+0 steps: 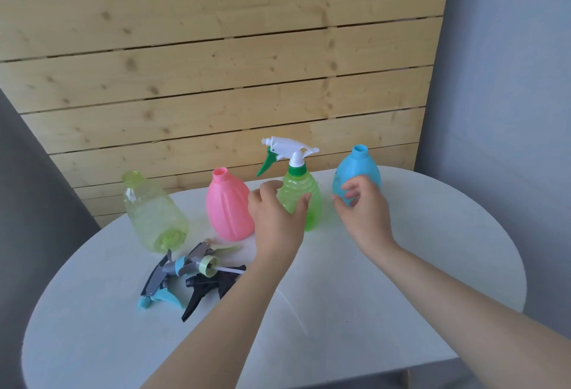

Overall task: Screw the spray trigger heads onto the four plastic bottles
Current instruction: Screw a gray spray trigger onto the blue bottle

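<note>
**One bottle capped, three to go: setting down and reaching on**

Nearest the person, on the white tabletop (370, 311), lies a loose heap of spray heads (188, 277): a grey and light-blue one, a black one, and one with a pale yellow-green collar, their dip tubes pointing right. These should be picked one at a time, by the collar rather than the trigger, so the tube hangs straight for feeding into a neck.

Further out, the left hand (275, 212) is wrapped loosely about the lower body of the green bottle (304, 200), thumb and fingers curved on either side of it. That bottle stands upright and already wears a white head with a green trigger (285, 152); whether the collar is fully tight cannot be judged from here. The right hand (361, 206) hovers with fingers spread and lightly bent in front of the blue bottle (360, 172); it appears to hold nothing, though whether its fingertips touch the bottle is unclear.

A sound next move seems to be to steady the blue bottle low on its belly, keeping its open neck vertical.

To the left stand the pink bottle (230, 206) and, tilted by the wide lens, the clear yellow-green bottle (154, 212), both open-necked. A wooden slat wall (216, 64) stands behind.
</note>
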The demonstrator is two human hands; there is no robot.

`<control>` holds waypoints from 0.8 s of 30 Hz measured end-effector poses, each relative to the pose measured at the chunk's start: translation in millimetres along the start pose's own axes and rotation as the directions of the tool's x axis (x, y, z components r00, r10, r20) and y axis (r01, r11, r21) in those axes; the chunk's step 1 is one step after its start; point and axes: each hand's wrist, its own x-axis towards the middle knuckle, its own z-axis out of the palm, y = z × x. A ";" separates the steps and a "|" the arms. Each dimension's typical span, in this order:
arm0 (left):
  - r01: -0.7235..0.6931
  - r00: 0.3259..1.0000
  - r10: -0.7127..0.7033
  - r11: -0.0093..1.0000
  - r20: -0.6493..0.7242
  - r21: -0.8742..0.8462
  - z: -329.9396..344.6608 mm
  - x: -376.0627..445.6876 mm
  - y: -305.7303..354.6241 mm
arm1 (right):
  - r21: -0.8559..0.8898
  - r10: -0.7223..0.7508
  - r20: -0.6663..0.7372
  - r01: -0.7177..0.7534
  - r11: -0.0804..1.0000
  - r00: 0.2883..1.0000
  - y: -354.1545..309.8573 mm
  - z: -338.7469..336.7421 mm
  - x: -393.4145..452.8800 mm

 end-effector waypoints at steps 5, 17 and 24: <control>0.029 0.997 -0.028 1.000 0.068 -0.009 -0.9 -2.8 2.8 | -0.204 0.031 -0.171 -0.067 0.977 0.985 9.8 -10.9 17.1; 0.060 0.993 -0.057 0.998 0.103 -0.031 3.6 -5.0 0.5 | -0.122 0.141 0.066 -0.132 0.984 0.988 30.0 -5.6 40.8; 0.053 0.990 -0.048 0.998 0.133 -0.037 -6.4 -9.1 -3.5 | -0.169 0.063 0.082 -0.048 0.984 0.995 12.9 -20.7 16.8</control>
